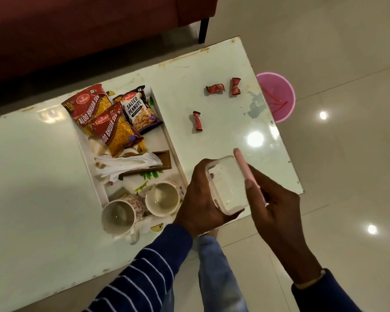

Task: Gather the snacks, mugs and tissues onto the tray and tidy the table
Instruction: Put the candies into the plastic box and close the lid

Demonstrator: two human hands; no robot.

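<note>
Head view: the tray (177, 154) sits mid-table, its long side running from the sofa-side edge toward the near edge. On it lie two sev packets (95, 109), a peanut packet (140, 109), tissues (126, 165) in a brown holder (164, 159), and two empty mugs (119, 216) at its near end, one tipped toward the camera. Three red wrappers (197, 121) lie loose on the table (32, 165) toward its right end, well apart from the tray. A pink bin (279, 95) stands on the floor past the right edge.

Over the table's near right corner, the left hand (196, 199) cups a clear plastic box (226, 185), fingers wrapped round its side. The right hand (277, 199) pinches a pink lid (245, 167) held against the box rim.

The box looks light, stiff and rather slick, so I would grip it by its short sides. The wrappers are weightless and crinkly, best pinched at a twisted end. The mugs are breakable and are best taken by the handle.
</note>
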